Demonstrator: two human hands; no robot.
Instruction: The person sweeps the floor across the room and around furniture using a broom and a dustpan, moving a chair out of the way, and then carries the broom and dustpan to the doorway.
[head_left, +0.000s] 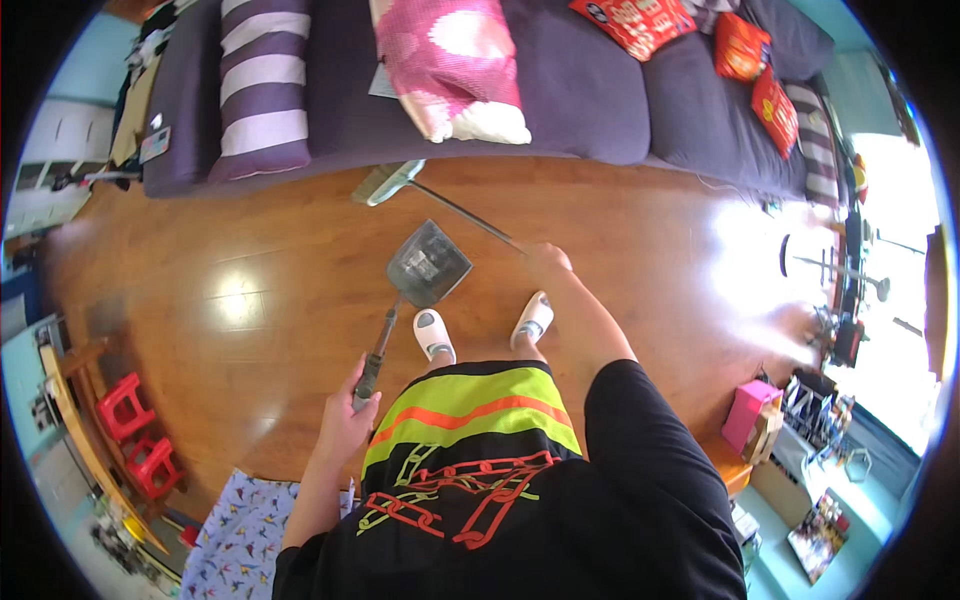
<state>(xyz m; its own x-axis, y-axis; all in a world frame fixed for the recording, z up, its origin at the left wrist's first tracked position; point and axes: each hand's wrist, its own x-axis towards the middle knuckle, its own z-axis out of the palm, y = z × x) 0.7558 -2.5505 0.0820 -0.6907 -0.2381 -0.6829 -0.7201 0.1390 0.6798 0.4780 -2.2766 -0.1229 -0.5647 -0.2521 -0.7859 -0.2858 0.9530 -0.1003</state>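
Observation:
My left hand (360, 409) grips the dark handle of a long-handled dustpan (430, 264). The grey pan rests on the wooden floor just ahead of my left slipper, with its mouth facing away from me. My right hand (550, 259) is closed around the thin metal handle of a broom (390, 182). The pale broom head lies on the floor along the sofa's front edge, beyond the dustpan and apart from it. Its bristles point to the left.
A purple sofa (577, 82) spans the far side, bearing a striped cushion (264, 90), a pink pillow (457, 67) and red packets (637, 26). Two red plastic stools (126, 406) stand at left. A fan (840, 268) stands at right, near a pink box (750, 411). White slippers (433, 334) are on my feet.

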